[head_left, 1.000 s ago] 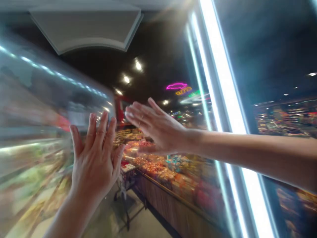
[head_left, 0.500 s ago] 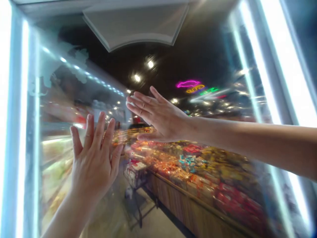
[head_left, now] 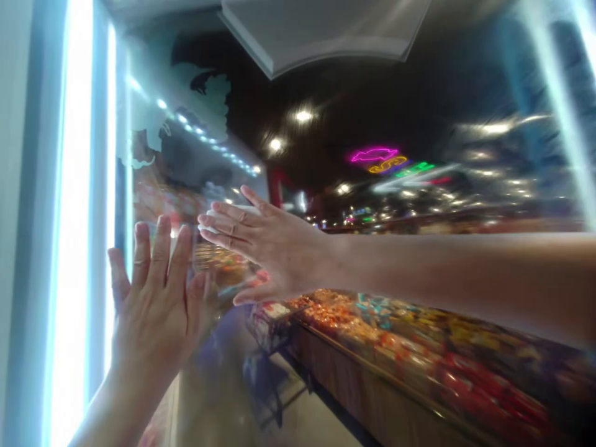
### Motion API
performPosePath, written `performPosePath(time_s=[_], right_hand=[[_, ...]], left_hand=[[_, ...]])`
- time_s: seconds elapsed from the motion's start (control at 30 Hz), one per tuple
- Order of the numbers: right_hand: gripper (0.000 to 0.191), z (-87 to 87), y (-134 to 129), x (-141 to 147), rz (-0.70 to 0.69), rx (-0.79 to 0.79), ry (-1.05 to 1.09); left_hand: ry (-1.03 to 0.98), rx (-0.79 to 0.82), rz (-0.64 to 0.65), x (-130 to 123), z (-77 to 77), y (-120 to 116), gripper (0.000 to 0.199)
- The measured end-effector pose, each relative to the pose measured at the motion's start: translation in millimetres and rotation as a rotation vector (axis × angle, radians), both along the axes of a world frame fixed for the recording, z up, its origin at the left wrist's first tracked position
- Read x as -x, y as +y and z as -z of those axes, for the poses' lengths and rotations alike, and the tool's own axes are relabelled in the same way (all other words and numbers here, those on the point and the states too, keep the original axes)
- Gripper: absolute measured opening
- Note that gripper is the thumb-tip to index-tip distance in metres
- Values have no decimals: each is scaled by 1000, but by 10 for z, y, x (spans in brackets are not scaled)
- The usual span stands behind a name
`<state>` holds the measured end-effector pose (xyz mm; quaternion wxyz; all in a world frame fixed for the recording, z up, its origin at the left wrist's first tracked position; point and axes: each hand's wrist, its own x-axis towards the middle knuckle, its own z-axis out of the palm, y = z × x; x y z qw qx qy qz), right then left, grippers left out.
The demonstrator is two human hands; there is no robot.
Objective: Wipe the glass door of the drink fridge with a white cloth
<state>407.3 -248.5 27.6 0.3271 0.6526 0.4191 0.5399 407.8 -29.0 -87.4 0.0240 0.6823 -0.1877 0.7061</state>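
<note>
Store aisle behind glass pane. Left hand, 8 o'clock: spread flat, nothing seen held, probably bracing. Right hand, just 9-ward of centre: straight-fingered over whitish piece, presumably pinning it; contact unclear.

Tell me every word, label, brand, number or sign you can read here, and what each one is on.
None can be read for certain.
Neon sign, magenta, orange and green: too blurred to read.
Packages in the long display: any labels are too blurred.
Small coloured lights in the background: too small to tell.
Pale decal shapes, upper left: no readable lettering.
</note>
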Motion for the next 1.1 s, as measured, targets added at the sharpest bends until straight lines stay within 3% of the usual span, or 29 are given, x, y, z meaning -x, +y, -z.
performPosePath(time_s=[0.1, 0.17, 0.27, 0.33, 0.37, 0.47, 0.53, 0.67, 0.83, 1.0, 1.1], right_hand=[[100, -38, 176, -4, 50, -118, -56], [106, 32, 291, 29, 114, -164, -85], [104, 178, 360, 104, 139, 64, -47], [97, 121, 289, 136, 127, 163, -17], [94, 28, 218, 142, 133, 130, -9], [96, -324, -91, 134, 167, -161, -29], [102, -416, -328, 128, 140, -260, -73], [100, -240, -818, 164, 46, -42, -42], [99, -203, -1518, 305, 92, -281, -93], [100, -26, -2232, 453, 85, -118, -18], [96, 57, -2644, 510, 91, -273, -43]], left_hand=[[-19, -12, -27, -23, -7, 197, 78], [-12, -38, -42, -30, -21, 266, 80], [-4, 0, -33, -10, -41, 231, 76], [-30, 28, -5, 9, -44, 134, 73], [-40, 33, 10, 15, -44, 72, 72], [-27, 11, 59, 3, -50, -146, 71], [-6, 13, 84, -19, -77, -315, 70], [-46, -15, 86, -13, -175, -692, 69], [-83, -17, 122, 104, -263, -1185, 70], [-84, -71, 129, 198, -305, -1688, 69], [-87, -100, 119, 242, -319, -2007, 67]])
